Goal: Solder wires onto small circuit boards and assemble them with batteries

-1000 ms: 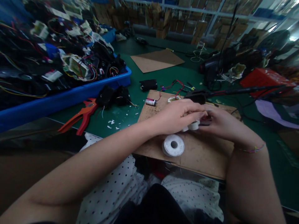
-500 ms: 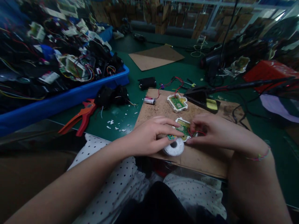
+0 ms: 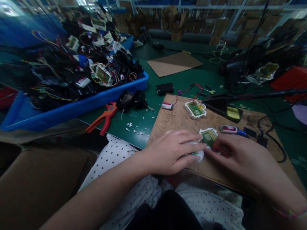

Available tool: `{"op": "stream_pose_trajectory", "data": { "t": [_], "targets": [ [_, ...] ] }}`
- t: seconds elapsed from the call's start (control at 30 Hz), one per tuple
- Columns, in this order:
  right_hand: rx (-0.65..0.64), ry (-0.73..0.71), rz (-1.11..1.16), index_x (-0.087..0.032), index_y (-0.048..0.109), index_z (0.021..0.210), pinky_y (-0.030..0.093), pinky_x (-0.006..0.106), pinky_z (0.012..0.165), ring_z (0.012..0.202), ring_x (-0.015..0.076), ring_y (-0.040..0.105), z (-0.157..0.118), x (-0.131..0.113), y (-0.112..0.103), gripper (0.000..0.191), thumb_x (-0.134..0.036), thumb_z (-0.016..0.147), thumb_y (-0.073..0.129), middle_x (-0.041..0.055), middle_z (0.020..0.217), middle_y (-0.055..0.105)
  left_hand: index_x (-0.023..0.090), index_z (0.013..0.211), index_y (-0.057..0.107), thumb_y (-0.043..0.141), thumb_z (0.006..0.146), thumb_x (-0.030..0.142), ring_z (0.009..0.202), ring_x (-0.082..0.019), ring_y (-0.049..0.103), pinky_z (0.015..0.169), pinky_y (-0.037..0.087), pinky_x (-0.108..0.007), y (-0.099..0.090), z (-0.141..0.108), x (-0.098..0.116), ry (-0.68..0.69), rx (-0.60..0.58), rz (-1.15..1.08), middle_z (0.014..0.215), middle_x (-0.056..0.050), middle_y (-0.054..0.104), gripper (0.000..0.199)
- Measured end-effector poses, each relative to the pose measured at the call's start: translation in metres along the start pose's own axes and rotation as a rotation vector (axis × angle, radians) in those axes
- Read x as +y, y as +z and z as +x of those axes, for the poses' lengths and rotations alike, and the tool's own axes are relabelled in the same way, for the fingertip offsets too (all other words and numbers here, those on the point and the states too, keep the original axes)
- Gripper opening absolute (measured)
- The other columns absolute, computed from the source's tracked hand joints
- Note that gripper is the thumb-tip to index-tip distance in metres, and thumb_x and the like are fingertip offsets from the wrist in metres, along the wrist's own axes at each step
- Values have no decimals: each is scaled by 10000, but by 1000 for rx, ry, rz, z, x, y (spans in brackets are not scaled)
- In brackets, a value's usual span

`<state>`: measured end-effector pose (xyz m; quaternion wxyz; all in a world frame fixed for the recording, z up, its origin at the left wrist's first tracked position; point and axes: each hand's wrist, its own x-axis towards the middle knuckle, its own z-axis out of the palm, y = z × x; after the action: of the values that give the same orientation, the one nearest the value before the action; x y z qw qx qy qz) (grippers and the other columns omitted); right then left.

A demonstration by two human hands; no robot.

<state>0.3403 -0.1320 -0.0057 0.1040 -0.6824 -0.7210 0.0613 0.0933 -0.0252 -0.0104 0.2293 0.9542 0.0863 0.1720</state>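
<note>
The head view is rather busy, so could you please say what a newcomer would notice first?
The blue bin at left, heaped with dark, wired parts, stands out most. Just in front of it lies a red-orange plier-like tool. Right of centre, the left hand and right hand are at a white-edged circuit board.

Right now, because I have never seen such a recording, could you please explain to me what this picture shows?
There is no machine here: one camera, worn on a person's head, looks forward and down at their two bare hands. The left hand lies over a round white spool. The right hand is at thin red wires beside a green circuit board in a white casing; its fingers hide the exact grip. A similar white-cased board lies behind, on a flat brown mat. On the green table, to the left, are orange-red pliers and a blue plastic bin heaped with parts.
</note>
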Motion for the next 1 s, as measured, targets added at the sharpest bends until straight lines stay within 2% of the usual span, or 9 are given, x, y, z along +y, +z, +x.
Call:
{"op": "stream_pose_trajectory", "data": {
  "t": [0.17,0.3,0.37,0.5,0.63,0.77,0.83,0.93,1.0],
  "targets": [
    [134,-63,39,-227,610,905,407,348,716,774,197,579,-8,-13,16,250,-476,915,629,33,830,651,290,1445,539,481,1030,365,1404,-237,479,1164,403,-479,-9,-11,-4,-61,-24,39,1547,-36,508,427],
    [228,-80,18,-223,627,1031,437,362,772,850,204,603,-15,-17,26,220,-416,926,639,39,927,676,344,1516,440,515,996,494,1446,-250,430,1178,390,-506,-10,-20,-2,-139,-96,52,1601,-16,432,546],
    [310,-87,7,-221,630,1091,461,370,812,901,204,616,-21,-21,26,243,-375,908,676,48,993,685,351,1553,369,509,990,540,1459,-244,412,1188,387,-501,-6,-23,1,-165,-119,56,1611,-8,415,610],
    [468,-106,39,-238,627,1186,483,404,965,1074,212,619,-40,-29,26,382,-305,837,767,62,1154,676,375,1592,253,478,1014,516,1464,-253,410,1181,406,-524,4,-29,3,-227,-133,69,1626,-2,390,636],
    [537,-22,117,-250,645,1157,524,377,933,1051,193,640,-61,-24,26,331,-221,843,747,48,1108,692,412,1586,250,494,1017,472,1461,-269,415,1166,430,-525,7,-34,-1,-213,-109,101,1636,8,367,621],
    [586,219,124,-226,679,1036,550,331,804,898,172,663,-75,1,18,137,-242,900,670,48,1002,695,381,1584,264,528,1007,402,1444,-278,439,1144,455,-519,2,-46,-1,-201,-21,136,1628,-21,377,635],
    [601,326,112,-221,688,1011,543,309,727,818,160,661,-80,15,12,129,-300,914,655,51,989,694,332,1580,284,546,997,354,1424,-274,463,1136,462,-503,0,-55,1,-202,61,134,1601,-51,420,639],
    [607,447,49,-226,698,1021,538,305,687,764,166,668,-83,26,6,196,-380,907,659,59,967,709,268,1504,423,573,979,242,1341,-240,552,1120,476,-431,0,-73,6,-224,255,122,1491,-76,553,546],
    [609,529,4,-233,698,1084,533,296,638,725,169,677,-81,27,6,259,-403,889,676,65,969,725,247,1363,571,585,965,165,1181,-193,661,1031,527,-339,0,-85,9,-270,404,106,1307,-54,690,407]
  ]
}}
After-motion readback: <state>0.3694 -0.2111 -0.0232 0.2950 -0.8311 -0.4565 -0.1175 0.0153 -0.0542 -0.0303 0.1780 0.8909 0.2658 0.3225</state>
